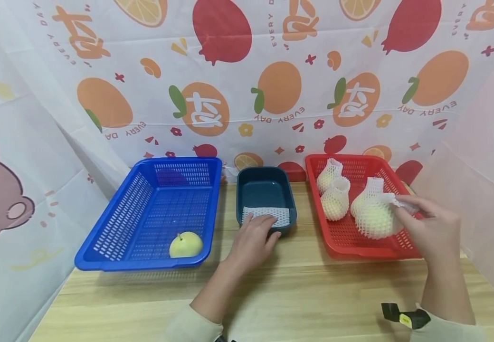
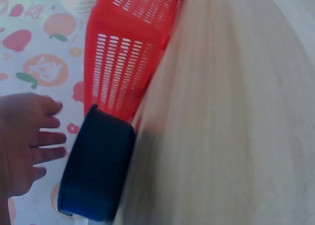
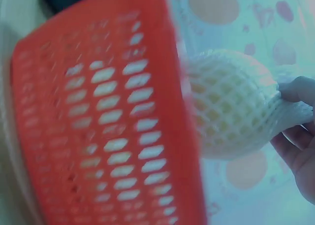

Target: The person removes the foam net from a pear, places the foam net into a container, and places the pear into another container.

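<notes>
My right hand pinches the gathered neck of a white foam net sleeve, with a round yellow-green pear inside it. The netted pear hangs at the rim of the red basket in the right wrist view. My left hand is over the near end of the dark teal box, where flat white foam nets lie. In the left wrist view the left hand has its fingers extended above the box, nothing held.
Several netted pears sit in the red basket on the right. A blue basket on the left contains one bare pear. All stand on a wooden table, before a fruit-printed cloth.
</notes>
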`<state>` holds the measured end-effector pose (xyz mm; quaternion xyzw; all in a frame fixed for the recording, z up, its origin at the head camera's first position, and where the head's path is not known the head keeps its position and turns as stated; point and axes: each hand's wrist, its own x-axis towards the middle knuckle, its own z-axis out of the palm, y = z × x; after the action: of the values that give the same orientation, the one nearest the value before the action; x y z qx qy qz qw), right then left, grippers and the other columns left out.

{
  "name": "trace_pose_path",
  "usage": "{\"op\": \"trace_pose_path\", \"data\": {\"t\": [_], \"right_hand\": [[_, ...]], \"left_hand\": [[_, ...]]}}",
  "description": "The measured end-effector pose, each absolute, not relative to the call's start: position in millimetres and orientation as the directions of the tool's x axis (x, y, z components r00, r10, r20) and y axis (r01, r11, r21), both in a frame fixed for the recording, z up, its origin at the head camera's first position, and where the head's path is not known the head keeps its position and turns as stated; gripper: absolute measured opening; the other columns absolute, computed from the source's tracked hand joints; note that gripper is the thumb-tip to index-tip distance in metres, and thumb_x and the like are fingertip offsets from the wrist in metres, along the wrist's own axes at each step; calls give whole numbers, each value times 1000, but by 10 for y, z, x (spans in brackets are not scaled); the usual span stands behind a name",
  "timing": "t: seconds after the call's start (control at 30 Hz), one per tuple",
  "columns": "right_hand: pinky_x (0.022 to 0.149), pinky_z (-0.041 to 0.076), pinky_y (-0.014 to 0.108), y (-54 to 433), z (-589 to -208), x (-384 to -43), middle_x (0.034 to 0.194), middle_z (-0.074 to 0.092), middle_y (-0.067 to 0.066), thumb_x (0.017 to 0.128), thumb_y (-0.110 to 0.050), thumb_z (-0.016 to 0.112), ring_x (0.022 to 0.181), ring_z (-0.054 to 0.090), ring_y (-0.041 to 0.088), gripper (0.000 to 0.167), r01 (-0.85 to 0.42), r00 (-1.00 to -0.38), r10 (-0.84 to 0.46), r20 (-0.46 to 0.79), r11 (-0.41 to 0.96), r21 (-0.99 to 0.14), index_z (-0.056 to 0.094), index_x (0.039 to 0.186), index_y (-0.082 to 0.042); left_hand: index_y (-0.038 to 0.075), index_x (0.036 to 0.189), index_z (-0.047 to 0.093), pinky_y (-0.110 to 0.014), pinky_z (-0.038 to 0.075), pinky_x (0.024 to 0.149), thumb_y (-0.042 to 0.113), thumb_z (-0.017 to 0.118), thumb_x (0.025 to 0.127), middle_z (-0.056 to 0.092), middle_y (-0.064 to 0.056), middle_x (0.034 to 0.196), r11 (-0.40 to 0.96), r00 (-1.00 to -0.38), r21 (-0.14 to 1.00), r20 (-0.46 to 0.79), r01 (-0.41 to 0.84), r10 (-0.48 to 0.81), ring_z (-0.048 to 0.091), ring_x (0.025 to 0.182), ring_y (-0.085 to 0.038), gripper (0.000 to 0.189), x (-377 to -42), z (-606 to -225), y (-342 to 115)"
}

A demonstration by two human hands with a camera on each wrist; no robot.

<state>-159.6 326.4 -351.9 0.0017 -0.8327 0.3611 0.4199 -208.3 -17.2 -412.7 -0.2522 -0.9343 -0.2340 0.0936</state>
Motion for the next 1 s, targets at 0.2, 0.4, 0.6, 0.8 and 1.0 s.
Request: {"op": "trace_pose_path", "data": {"t": [0.2,0.4,0.6,0.8,1.0], "right_hand": [[73,52,7,3026,-3358,-1513,89,75,-2,65,21,78,82,67,0,28,-649,-564,94,820,564,-511,75,90,8],[73,55,12,2661,-3376,-1470,88,73,12,59,24,77,85,69,7,35,-820,-518,-120,847,354,-451,74,90,7],[76,55,14,2288,-3499,-1417,92,74,7,57,22,79,92,68,6,46,-816,-556,-244,795,345,-464,76,95,-4],[79,56,17,2082,-3592,-1384,95,74,2,69,12,81,93,68,7,39,-751,-658,-292,695,328,-573,77,100,-11],[74,56,20,1899,-3667,-1358,99,73,-7,80,-10,82,89,66,7,28,-606,-795,-334,506,410,-681,75,105,-20]], "left_hand": [[24,149,42,-43,34,116,48,68,90,44,3,153,511,-860,732,203,450,467,40,141,-17,69,-1909,-3937,-68],[37,153,25,-39,41,111,46,79,80,33,15,156,234,-830,911,173,339,531,36,142,-10,92,-1688,-3802,50],[45,150,22,-37,48,102,42,86,74,38,15,152,205,-824,930,151,307,547,42,135,-11,100,-1549,-3761,56],[41,144,39,-30,48,99,46,87,71,48,13,143,301,-813,893,114,336,570,50,122,-7,88,-1529,-3805,12],[35,133,53,-23,52,84,45,87,71,58,10,125,360,-833,871,94,334,545,57,104,-8,71,-1520,-3960,-148]]}}
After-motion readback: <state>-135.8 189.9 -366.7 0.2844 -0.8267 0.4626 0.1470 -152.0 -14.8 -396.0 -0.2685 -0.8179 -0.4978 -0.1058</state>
